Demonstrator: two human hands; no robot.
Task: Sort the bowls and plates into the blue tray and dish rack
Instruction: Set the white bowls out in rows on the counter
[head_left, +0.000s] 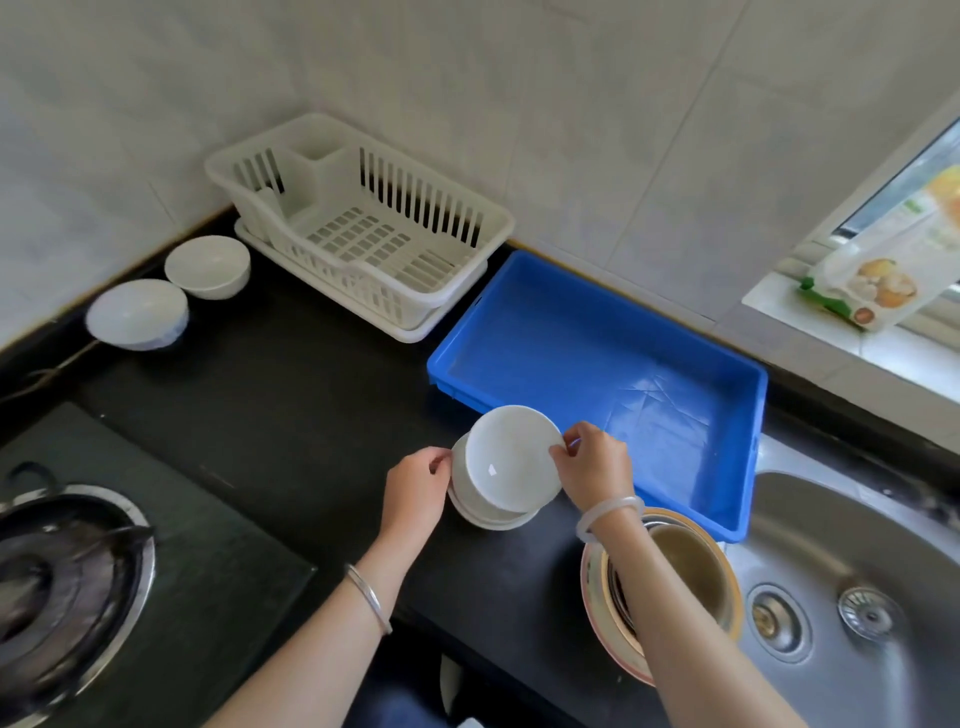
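Because it looks like glazed ceramic, the top white bowl (511, 457) should handle as stiff, slick, breakable and fairly light. Best hold, by judgement: opposite rim edges. Location: tilted up off the white stack (488, 514) on the black bench (311, 415), just in front of the blue tray (597, 332). Right hand (592, 462): fingertips pinching the bowl's right rim. Left hand (415, 483): curled, pinching the stack's left edge.

Pale tiled wall (571, 104), black counter (291, 395), window (904, 176)
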